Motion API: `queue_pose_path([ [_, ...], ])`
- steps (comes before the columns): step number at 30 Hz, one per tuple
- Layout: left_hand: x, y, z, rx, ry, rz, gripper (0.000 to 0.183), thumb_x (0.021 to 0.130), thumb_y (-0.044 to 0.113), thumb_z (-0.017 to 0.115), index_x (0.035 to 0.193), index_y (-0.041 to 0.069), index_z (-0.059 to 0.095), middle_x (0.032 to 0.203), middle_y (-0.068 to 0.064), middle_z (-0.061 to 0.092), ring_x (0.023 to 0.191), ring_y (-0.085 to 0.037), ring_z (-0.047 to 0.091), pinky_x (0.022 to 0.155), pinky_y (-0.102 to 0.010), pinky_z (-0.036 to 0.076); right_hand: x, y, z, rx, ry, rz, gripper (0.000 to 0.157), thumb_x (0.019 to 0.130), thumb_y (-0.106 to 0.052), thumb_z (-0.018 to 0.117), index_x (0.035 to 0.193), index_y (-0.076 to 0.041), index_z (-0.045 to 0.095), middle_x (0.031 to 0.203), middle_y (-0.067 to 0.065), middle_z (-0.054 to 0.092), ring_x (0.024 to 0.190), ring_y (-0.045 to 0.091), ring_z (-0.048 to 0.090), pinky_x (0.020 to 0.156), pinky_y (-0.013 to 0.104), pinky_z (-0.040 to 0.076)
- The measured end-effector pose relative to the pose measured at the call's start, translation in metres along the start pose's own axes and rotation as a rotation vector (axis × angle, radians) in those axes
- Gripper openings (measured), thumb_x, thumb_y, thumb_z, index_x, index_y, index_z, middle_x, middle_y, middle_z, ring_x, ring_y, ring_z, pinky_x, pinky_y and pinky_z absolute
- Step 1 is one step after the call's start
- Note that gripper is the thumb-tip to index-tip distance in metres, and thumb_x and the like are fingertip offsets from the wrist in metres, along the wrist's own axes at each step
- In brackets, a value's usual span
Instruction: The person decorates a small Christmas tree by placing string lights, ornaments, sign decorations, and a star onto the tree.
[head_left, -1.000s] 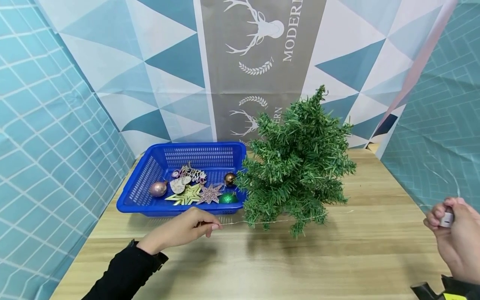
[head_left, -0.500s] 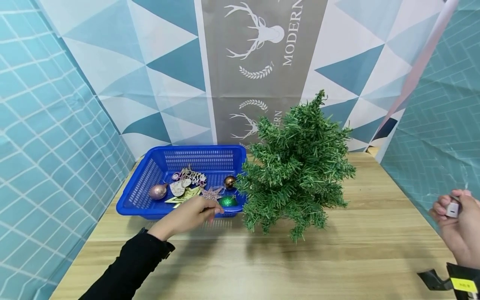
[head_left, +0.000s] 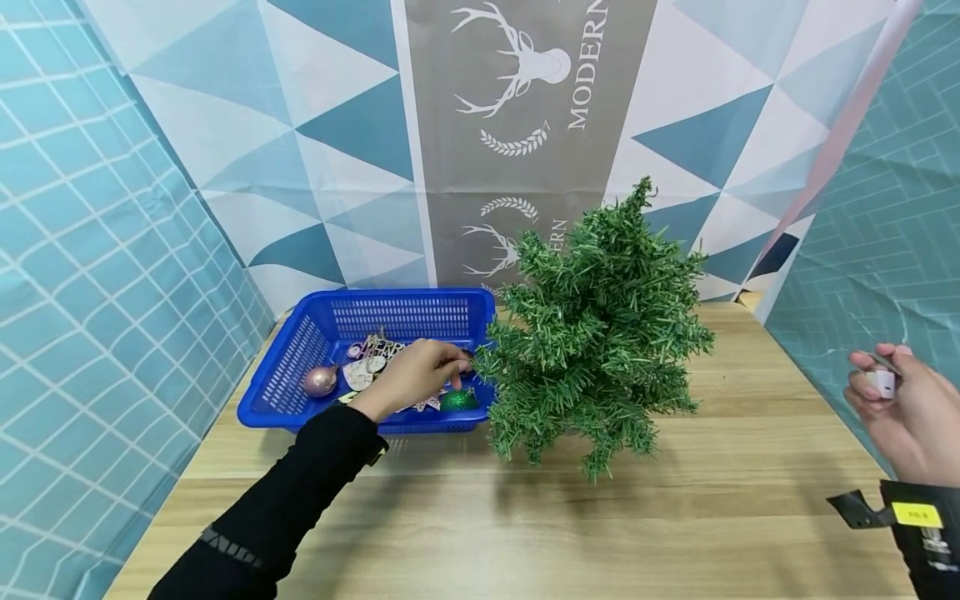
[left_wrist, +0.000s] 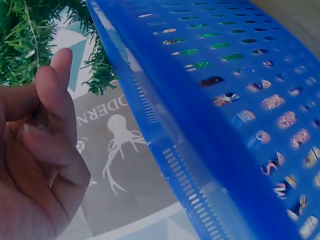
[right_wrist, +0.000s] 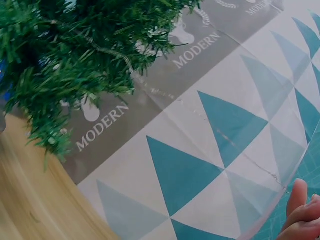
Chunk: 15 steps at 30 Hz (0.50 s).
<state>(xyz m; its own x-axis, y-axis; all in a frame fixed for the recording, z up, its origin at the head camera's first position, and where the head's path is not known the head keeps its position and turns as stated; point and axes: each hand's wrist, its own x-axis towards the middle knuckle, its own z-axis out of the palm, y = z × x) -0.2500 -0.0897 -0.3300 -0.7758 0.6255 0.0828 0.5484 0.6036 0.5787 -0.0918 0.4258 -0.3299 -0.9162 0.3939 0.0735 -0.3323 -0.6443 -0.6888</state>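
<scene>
My left hand (head_left: pixel 420 375) is over the right part of the blue basket (head_left: pixel 279 417) in the head view, beside the green artificial tree (head_left: pixel 600 333). Its thumb and index finger pinch a thin wire (left_wrist: pixel 34 31), which runs up into the branches in the left wrist view. At the far right, my right hand (head_left: pixel 911 417) grips a small white block (head_left: pixel 883 383) with a dark slot. The right wrist view has the wire (right_wrist: pixel 115 52) crossing from the tree to the right fingertips (right_wrist: pixel 298 192), clear of the table.
Inside the basket lie a pink ball (head_left: pixel 320 381), a green glitter ball (head_left: pixel 459 399), a lettered sign (head_left: pixel 372 343) and star ornaments, partly hidden by the left arm. Wooden table (head_left: pixel 600 533) extends in front of the tree. Patterned cloths hang behind and at both sides.
My left hand has moved away from me and slightly right, from in front of the basket to over its right part. My right hand, still gripping the white block, dipped and then rose.
</scene>
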Motion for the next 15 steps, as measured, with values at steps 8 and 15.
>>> queue_pose_path([
  [8,0.022,-0.006,0.003,0.031,0.03,0.002,0.017,0.097,0.016,0.057,0.103,0.008,0.071,0.08,0.0,0.067,0.068,-0.016,0.06,0.063,-0.028,0.044,0.007,0.0,0.016,0.055,-0.042,0.035,0.022,0.103,-0.025,0.036,0.104,-0.006,0.047,0.092,0.014,0.06,0.049,0.021,0.037,0.044,0.031,0.029],
  [15,0.047,-0.002,-0.003,-0.223,0.012,-0.088,0.013,0.093,0.012,0.063,0.092,0.001,0.07,0.078,-0.007,0.065,0.058,-0.015,0.057,0.061,-0.031,0.048,0.015,0.005,0.029,0.026,-0.054,0.042,0.022,0.102,-0.025,0.039,0.104,-0.005,0.048,0.096,0.014,0.062,0.051,0.021,0.038,0.045,0.03,0.028],
])
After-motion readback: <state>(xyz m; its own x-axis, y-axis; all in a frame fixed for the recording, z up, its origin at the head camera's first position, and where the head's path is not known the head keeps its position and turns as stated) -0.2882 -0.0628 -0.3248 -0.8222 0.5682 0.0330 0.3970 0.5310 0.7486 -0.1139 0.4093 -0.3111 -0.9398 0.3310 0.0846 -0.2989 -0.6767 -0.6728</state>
